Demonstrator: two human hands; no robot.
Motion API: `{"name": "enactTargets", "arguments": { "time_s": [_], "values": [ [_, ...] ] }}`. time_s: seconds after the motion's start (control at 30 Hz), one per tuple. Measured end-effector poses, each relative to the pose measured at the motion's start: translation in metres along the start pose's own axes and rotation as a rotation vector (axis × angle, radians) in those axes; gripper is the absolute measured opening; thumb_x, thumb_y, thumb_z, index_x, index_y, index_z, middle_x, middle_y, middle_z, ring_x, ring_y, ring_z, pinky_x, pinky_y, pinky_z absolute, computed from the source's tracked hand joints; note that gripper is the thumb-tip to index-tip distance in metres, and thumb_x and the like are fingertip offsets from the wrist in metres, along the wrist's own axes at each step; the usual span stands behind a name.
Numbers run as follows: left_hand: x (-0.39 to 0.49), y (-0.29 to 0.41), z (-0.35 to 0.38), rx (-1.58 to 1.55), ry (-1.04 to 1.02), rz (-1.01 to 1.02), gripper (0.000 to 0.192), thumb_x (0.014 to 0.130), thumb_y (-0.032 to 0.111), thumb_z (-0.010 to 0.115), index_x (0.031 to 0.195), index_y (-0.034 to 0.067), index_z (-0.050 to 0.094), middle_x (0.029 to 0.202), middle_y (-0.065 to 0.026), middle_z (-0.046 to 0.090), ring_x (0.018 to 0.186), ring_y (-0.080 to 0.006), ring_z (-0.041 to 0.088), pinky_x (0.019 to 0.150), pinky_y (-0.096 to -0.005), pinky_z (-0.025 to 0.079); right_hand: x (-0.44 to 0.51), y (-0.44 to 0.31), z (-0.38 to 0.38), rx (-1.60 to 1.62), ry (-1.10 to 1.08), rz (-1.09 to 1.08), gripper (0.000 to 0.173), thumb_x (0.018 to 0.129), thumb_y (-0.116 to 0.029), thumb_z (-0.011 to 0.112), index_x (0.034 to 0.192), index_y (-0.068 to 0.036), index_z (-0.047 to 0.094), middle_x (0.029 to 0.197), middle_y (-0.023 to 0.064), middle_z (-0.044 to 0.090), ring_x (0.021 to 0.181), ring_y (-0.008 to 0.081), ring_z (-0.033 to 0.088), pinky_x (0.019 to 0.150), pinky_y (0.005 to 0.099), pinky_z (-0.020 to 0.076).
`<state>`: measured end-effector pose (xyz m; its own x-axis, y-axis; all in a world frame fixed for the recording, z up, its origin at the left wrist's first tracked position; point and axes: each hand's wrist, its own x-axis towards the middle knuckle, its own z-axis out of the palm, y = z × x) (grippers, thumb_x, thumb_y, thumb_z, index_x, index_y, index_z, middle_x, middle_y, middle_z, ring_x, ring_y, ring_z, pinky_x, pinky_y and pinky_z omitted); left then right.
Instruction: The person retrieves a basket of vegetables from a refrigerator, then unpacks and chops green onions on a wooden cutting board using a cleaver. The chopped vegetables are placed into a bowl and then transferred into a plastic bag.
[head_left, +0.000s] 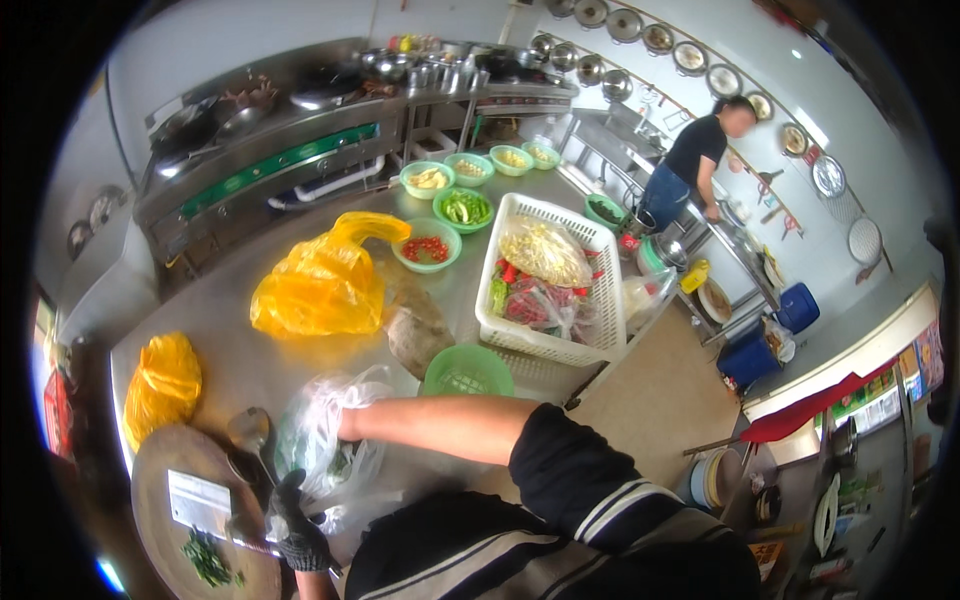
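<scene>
My left hand (296, 521) wears a dark knitted glove and grips the edge of a clear plastic bag (319, 405). My bare right hand (351, 424) reaches into the bag's mouth; its fingers are hidden by the plastic, and dark greenish contents show faintly below them. Left of the bag is a round wooden chopping board (161, 469) bearing a cleaver (199, 501) and a small heap of chopped greens (208, 559). A metal ladle (251, 431) lies between board and bag. Beyond my right forearm sits a green plastic bowl (469, 371).
Yellow plastic bags (322, 289) stand on the steel table (225, 352). A white plastic basket (551, 349) holds bagged vegetables. Several green bowls of cut ingredients, one with red chilli (426, 249), line the far side. A person (694, 161) stands at the sink counter.
</scene>
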<state>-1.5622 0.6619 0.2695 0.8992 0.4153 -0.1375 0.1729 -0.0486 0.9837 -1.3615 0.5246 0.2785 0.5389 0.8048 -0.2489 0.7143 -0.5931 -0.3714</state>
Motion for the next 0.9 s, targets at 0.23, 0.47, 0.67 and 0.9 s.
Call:
{"name": "enactTargets", "arguments": {
  "time_s": [0.23,0.47,0.67,0.9],
  "values": [
    [0.018,0.0,0.004,-0.119,0.064,0.166,0.047,0.105,0.041,0.041,0.119,0.003,0.064,0.087,-0.0041,0.06,0.058,-0.0116,0.051,0.05,-0.0242,0.04,-0.031,-0.016,-0.01,0.098,0.043,-0.17,0.038,0.074,-0.008,0.073,0.111,-0.006,0.071,0.103,0.0173,0.073,0.087,0.0317,0.072,0.075,0.0441,0.0575],
    [0.027,0.022,0.007,-0.232,0.084,0.069,0.04,0.104,0.036,0.042,0.117,0.005,0.063,0.084,-0.0039,0.058,0.056,-0.0106,0.05,0.047,-0.0236,0.037,-0.075,-0.031,-0.102,0.612,-0.188,-0.005,0.065,0.07,0.002,0.075,0.133,-0.006,0.06,0.09,0.0153,0.071,0.063,0.0243,0.07,0.047,0.0351,0.0552],
    [0.03,0.025,0.013,-0.197,0.1,0.084,0.038,0.105,0.034,0.043,0.117,0.004,0.062,0.084,-0.0047,0.058,0.058,-0.0112,0.051,0.049,-0.0245,0.039,-0.093,-0.021,-0.118,0.953,-0.168,-0.093,0.055,0.069,0.002,0.075,0.121,-0.007,0.061,0.086,0.0082,0.069,0.059,0.0155,0.066,0.044,0.0274,0.0532],
    [0.022,0.032,0.011,-0.118,0.05,0.14,0.062,0.109,0.052,0.032,0.115,-0.001,0.063,0.091,-0.0102,0.065,0.058,-0.0148,0.053,0.051,-0.0273,0.042,-0.175,0.031,-0.131,1.123,0.045,-0.079,0.056,0.077,0.005,0.071,0.13,-0.009,0.059,0.085,0.0033,0.065,0.06,0.0106,0.063,0.046,0.0247,0.0515]
  ]
}}
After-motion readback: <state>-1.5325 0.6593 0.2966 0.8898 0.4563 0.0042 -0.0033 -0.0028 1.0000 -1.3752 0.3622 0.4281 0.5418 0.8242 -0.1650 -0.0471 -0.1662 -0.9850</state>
